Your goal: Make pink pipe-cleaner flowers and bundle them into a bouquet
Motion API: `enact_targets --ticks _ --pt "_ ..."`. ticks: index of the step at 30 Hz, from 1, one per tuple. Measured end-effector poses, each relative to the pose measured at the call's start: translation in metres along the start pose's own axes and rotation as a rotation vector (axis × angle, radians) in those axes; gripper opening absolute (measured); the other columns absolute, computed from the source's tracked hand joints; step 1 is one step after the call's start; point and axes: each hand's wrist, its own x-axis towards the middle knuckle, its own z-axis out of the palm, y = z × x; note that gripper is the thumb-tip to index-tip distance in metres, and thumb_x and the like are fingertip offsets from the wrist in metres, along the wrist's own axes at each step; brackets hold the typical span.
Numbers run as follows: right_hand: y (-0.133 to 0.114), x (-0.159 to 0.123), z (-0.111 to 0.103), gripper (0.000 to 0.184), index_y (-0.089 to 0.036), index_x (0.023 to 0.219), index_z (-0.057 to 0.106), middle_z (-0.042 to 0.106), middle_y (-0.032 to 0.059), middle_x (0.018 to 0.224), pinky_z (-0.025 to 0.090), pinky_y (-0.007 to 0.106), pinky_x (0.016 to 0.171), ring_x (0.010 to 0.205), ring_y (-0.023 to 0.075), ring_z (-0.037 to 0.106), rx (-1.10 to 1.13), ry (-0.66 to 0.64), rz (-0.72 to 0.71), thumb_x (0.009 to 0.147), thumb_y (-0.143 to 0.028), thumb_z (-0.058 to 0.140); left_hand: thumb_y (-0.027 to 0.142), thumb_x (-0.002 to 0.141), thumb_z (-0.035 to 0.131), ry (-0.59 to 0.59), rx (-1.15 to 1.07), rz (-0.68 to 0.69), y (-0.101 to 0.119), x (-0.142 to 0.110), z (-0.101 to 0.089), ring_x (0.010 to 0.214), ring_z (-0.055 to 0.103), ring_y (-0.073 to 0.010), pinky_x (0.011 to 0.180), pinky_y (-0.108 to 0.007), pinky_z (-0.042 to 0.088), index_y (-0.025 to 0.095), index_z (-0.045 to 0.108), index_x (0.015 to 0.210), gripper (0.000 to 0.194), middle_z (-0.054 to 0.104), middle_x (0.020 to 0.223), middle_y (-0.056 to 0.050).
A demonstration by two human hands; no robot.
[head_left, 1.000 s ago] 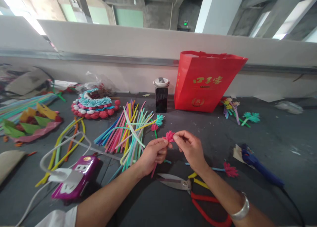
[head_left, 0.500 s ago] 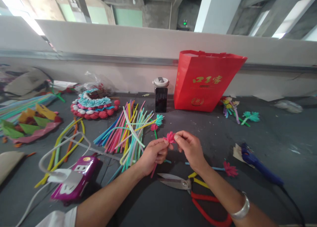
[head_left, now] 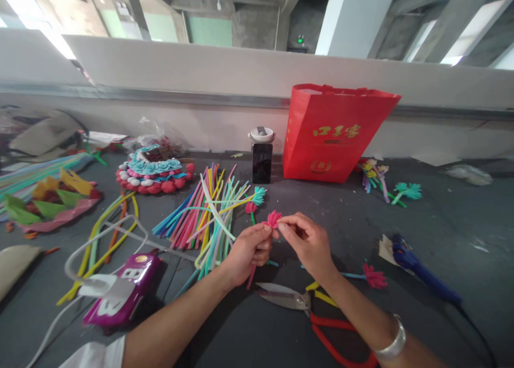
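Note:
A small pink pipe-cleaner flower is held up over the middle of the table. My left hand is closed around its lower part, with thumb and forefinger just under the petals; a pink stem end sticks out below the fist. From the other side, the thumb and forefinger of my right hand pinch a petal at the flower's right edge. Under my right forearm lie scissors with red handles, blades pointing left. Another pink flower on a blue stem rests right of that forearm.
Loose coloured pipe cleaners fan out left of my hands. A purple power strip with a white plug sits front left. Behind stand a phone, a cup and a red bag. A blue glue gun lies at right.
My right fingertips have shifted slightly left, closer in on the flower. My left hand keeps its hold, and the flower's petals look a little more upright.

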Motion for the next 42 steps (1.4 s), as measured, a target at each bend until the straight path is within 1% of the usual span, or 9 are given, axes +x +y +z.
enact_targets --ticks 10,17,21,23,27,30,33,37,42 --pt "0.001 0.0 0.001 0.018 -0.02 0.073 0.063 0.058 -0.0015 0.066 0.039 0.024 0.057 0.059 0.0125 0.049 -0.013 -0.017 0.036 0.088 -0.026 0.057 0.047 0.077 0.069 0.08 0.143 0.115 -0.005 -0.002 0.006 0.043 0.014 -0.0033 0.041 -0.02 0.009 0.014 0.059 0.079 0.034 0.023 0.052 0.011" --pt "-0.001 0.001 0.002 0.019 -0.019 0.067 0.059 0.057 -0.0027 0.06 0.037 0.023 0.053 0.054 0.0115 0.045 0.02 -0.031 0.11 0.085 -0.026 0.055 0.048 0.079 0.067 0.105 0.248 0.177 -0.008 -0.001 0.007 0.043 0.019 -0.0042 0.04 -0.02 0.013 0.014 0.06 0.08 0.034 0.027 0.051 0.01" --pt "0.0 0.001 0.004 0.019 -0.019 0.069 0.06 0.055 -0.0027 0.06 0.037 0.023 0.053 0.054 0.0114 0.045 0.065 -0.024 0.16 0.085 -0.029 0.056 0.048 0.08 0.067 0.116 0.245 0.185 -0.008 0.0 0.005 0.043 0.018 -0.0042 0.041 -0.02 0.013 0.014 0.061 0.082 0.035 0.027 0.051 0.01" --pt "0.001 0.0 0.004 0.019 -0.019 0.073 0.062 0.054 -0.0029 0.06 0.038 0.023 0.052 0.054 0.0115 0.044 0.079 0.006 0.173 0.086 -0.032 0.057 0.049 0.079 0.067 0.136 0.239 0.187 -0.008 0.0 0.005 0.043 0.018 -0.0042 0.041 -0.02 0.013 0.014 0.062 0.083 0.036 0.027 0.052 0.01" --pt "-0.001 -0.002 0.001 0.014 -0.02 0.084 0.066 0.053 -0.0023 0.067 0.041 0.023 0.056 0.058 0.0121 0.046 0.012 0.097 0.078 0.086 -0.033 0.061 0.052 0.077 0.068 0.215 0.27 0.216 -0.007 0.0 0.006 0.044 0.02 -0.0045 0.042 -0.02 0.014 0.013 0.063 0.084 0.039 0.029 0.052 0.01" --pt "-0.004 -0.003 0.0 0.011 -0.021 0.088 0.068 0.05 -0.0021 0.07 0.042 0.024 0.058 0.061 0.0128 0.048 -0.041 0.081 -0.001 0.087 -0.03 0.061 0.051 0.078 0.068 0.259 0.331 0.261 -0.008 0.0 0.008 0.046 0.024 -0.0054 0.044 -0.02 0.018 0.014 0.064 0.083 0.037 0.033 0.053 0.008" --pt "-0.007 -0.003 0.0 0.01 -0.022 0.086 0.069 0.049 -0.0024 0.068 0.041 0.024 0.057 0.06 0.0126 0.048 -0.084 0.03 -0.032 0.087 -0.029 0.062 0.047 0.082 0.064 0.284 0.451 0.337 -0.009 0.001 0.007 0.051 0.029 -0.0073 0.049 -0.021 0.024 0.015 0.063 0.079 0.032 0.037 0.057 0.007" --pt "-0.007 -0.002 0.001 0.011 -0.022 0.081 0.068 0.05 -0.0023 0.067 0.039 0.025 0.056 0.059 0.0125 0.048 -0.112 0.009 -0.054 0.088 -0.026 0.061 0.041 0.087 0.058 0.282 0.642 0.443 -0.011 0.002 0.004 0.062 0.038 -0.0109 0.058 -0.022 0.032 0.015 0.063 0.075 0.029 0.046 0.065 0.003" --pt "-0.005 -0.002 0.002 0.016 -0.021 0.073 0.062 0.049 -0.003 0.065 0.038 0.025 0.058 0.059 0.0124 0.047 -0.125 -0.002 -0.053 0.088 -0.023 0.057 0.038 0.089 0.056 0.286 0.71 0.468 -0.011 0.001 0.003 0.065 0.04 -0.0125 0.06 -0.023 0.032 0.016 0.063 0.074 0.027 0.049 0.068 0.001"
